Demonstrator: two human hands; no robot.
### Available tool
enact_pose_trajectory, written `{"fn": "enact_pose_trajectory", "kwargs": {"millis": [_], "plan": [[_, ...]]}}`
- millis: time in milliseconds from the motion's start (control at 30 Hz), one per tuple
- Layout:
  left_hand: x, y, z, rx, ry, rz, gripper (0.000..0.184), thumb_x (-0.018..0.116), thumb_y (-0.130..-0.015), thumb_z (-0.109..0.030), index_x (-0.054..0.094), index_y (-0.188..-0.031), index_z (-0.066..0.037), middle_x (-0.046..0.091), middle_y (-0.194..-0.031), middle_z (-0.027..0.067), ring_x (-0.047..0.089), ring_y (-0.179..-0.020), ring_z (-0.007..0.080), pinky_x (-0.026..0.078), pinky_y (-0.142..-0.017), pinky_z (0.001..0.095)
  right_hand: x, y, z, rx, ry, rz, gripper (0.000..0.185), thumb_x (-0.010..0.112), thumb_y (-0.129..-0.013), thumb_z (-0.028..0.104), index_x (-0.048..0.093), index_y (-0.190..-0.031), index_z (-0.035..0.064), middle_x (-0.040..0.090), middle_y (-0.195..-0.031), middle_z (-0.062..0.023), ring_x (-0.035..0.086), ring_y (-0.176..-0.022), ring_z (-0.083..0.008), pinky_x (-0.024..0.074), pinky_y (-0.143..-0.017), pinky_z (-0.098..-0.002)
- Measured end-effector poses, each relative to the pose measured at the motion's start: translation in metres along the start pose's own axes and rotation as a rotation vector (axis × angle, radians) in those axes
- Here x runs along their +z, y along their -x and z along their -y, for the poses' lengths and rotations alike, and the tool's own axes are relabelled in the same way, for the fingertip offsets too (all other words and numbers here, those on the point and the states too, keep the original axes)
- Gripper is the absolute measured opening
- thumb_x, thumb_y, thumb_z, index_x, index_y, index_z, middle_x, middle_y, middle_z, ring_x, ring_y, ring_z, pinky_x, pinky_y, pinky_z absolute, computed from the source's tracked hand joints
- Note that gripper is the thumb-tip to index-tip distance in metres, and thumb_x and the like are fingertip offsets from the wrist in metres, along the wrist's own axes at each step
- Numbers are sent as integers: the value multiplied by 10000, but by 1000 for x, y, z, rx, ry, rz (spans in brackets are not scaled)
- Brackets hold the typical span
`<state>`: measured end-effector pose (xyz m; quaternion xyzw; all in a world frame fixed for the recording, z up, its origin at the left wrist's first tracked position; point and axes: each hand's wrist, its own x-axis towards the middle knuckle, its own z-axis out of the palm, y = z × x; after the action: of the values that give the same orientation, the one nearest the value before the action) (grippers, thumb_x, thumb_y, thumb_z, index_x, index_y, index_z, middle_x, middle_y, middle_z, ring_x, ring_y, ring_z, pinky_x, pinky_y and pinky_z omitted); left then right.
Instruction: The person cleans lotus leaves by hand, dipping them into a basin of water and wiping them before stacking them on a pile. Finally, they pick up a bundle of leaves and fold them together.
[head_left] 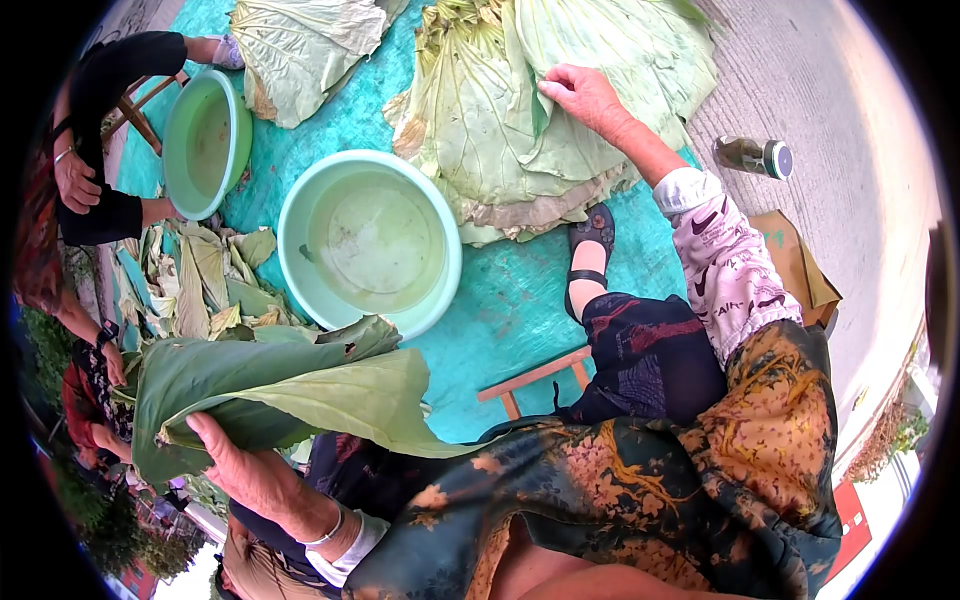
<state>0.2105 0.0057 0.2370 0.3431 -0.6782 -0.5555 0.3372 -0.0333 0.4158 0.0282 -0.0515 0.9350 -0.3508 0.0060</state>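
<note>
My left hand (250, 475) grips a large folded lotus leaf (270, 380), dark green on one face and paler on the other. The thumb lies over the leaf near its pointed centre; the other fingers are hidden beneath. My right hand (585, 95) is at a stack of flattened pale green lotus leaves (490, 140), its fingers curled and pinched at the edge of a top leaf. A darker green fold shows just below those fingertips. The lower leaves in the stack have brown, dry edges.
A large green basin (450, 250) with shallow water stands on the turquoise sheet (490, 320). Beyond are a smaller basin (240, 150), another leaf stack (300, 50) and leaf scraps (205, 275). A jar (750, 156) and cardboard box (795, 260) sit at right. Other people sit at left.
</note>
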Motion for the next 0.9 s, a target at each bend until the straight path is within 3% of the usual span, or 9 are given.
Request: {"fn": "enact_pose_trajectory", "kwargs": {"millis": [100, 200, 300, 500, 700, 900], "plan": [[5, 3, -5, -22, 3, -21, 509, 643, -841, -306, 510, -1193, 36, 548, -1152, 112, 540, -983, 185, 434, -888, 336, 5, -2, -6, -50, -73, -84, 247, 571, -817, 310, 646, -883, 84, 643, -770, -78, 608, -730, -252, 474, -685, -350], [8, 5, -7, -32, -2, -45, 522, 647, -838, -310, 503, -1198, 40, 549, -1148, 113, 539, -983, 189, 432, -891, 344, 3, 1, -2, -34, 12, -221, 221, 566, -812, 255, 612, -958, 95, 635, -808, -84, 607, -775, -259, 477, -702, -364], [9, 8, -10, -55, -33, -52, 536, 651, -833, -318, 499, -1199, 43, 547, -1148, 116, 538, -981, 193, 431, -891, 350, -3, 4, 10, 19, 122, -223, 222, 575, -808, 148, 561, -1026, 107, 621, -865, -55, 613, -782, -225, 486, -701, -333], [6, 6, -6, -51, -37, -65, 558, 658, -824, -332, 495, -1198, 49, 541, -1155, 125, 538, -981, 200, 435, -887, 361, 8, -5, 7, -293, 313, -332, 206, 533, -763, 70, 520, -963, 119, 568, -882, -80, 581, -815, -289, 478, -659, -386], [14, 13, -12, -43, -26, -75, 568, 680, -804, -360, 519, -1164, 50, 559, -1117, 120, 544, -960, 185, 439, -869, 344, 8, -10, 2, -253, 290, -339, 175, 513, -762, 59, 526, -927, 116, 554, -864, -85, 574, -807, -297, 476, -653, -394], [13, 11, -10, 10, -22, -35, 576, 668, -817, -319, 477, -1221, 43, 531, -1161, 146, 547, -976, 221, 456, -872, 363, 6, -11, 10, -167, 268, -308, 124, 558, -804, 175, 555, -912, 115, 562, -889, -93, 576, -840, -293, 478, -681, -402]]}}
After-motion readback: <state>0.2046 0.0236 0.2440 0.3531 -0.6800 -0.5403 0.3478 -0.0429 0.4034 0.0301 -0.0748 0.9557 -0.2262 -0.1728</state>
